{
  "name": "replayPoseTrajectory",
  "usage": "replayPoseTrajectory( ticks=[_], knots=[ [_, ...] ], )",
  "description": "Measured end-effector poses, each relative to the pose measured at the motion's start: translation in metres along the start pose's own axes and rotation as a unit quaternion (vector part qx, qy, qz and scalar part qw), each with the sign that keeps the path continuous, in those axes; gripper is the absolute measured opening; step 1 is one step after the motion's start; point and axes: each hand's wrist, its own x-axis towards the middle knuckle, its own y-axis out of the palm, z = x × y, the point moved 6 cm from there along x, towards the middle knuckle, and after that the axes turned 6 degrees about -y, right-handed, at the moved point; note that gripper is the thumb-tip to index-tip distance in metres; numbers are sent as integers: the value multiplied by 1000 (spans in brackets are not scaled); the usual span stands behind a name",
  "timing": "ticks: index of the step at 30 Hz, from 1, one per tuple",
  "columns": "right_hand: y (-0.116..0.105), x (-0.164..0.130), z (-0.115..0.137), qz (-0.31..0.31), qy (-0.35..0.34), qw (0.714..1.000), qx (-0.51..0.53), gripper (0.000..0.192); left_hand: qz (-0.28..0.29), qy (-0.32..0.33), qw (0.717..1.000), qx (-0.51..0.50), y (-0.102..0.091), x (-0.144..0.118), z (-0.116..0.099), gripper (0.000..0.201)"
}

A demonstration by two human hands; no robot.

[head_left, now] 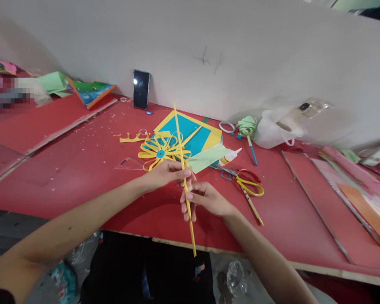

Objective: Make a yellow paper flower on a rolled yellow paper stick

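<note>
A long, thin yellow paper strip (179,137) slants upright in front of me, held above the table's front part. My left hand (170,173) pinches it near its middle between thumb and fingers. Just below, my right hand (204,197) grips the same strip, its fingers curled behind. Beyond my left hand lies a yellow looped paper flower (145,155) with a blue centre. Blue and yellow paper sheets (190,131) lie behind the strip, and a pale green paper piece (207,157) is right of my hands.
Red-and-yellow scissors (250,183), a pencil (252,207) and a glue bottle (229,157) lie to the right. A phone (141,89) leans against the wall. Behind are a tape roll (227,127), a green paper rose (247,126) and a white plastic bag (272,128). A clear set square (129,164) lies left.
</note>
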Motion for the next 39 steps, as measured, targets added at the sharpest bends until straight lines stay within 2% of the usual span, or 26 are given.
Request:
replayPoseTrajectory(
  ticks=[3,7,10,15,18,21,23,24,27,29,30,32,33,35,39],
  knots=[
    [0,-1,0,11,15,1000,-11,26,-36,2,998,-54,-3,1,1,35],
    [4,-4,0,56,46,997,-9,26,-137,20,983,-123,-18,1,3,34],
    [5,-5,0,75,54,996,-15,24,-167,13,977,-132,-23,2,7,31],
    [-1,-2,-3,52,63,995,-50,23,-159,-15,980,-119,-21,4,13,33],
    [-3,-2,-2,61,59,995,-53,24,-108,-30,989,-95,-14,5,13,33],
    [-6,-5,0,73,63,994,-52,26,-60,-56,996,-25,-8,5,8,35],
    [-11,-8,3,72,65,994,-50,26,-70,-61,994,49,-16,4,0,42],
    [-14,-10,5,70,65,994,-49,26,-101,-53,990,79,-26,3,-6,45],
    [-22,-15,9,68,68,994,-52,25,-243,9,960,138,-69,-2,-27,39],
    [-25,-17,10,68,70,994,-53,24,-301,25,925,229,-96,-5,-34,28],
    [-26,-18,11,68,70,994,-54,23,-303,17,906,296,-106,-4,-34,26],
    [-27,-18,10,74,76,993,-54,24,-264,-29,858,439,-121,1,-25,24],
    [-27,-19,9,80,84,992,-52,26,-236,-47,838,490,-125,3,-19,25],
    [-25,-20,6,99,109,988,-42,28,-205,-41,801,561,-129,6,-11,25],
    [-22,-25,0,140,164,976,-20,22,-187,-29,773,606,-129,9,-4,23]
  ],
)
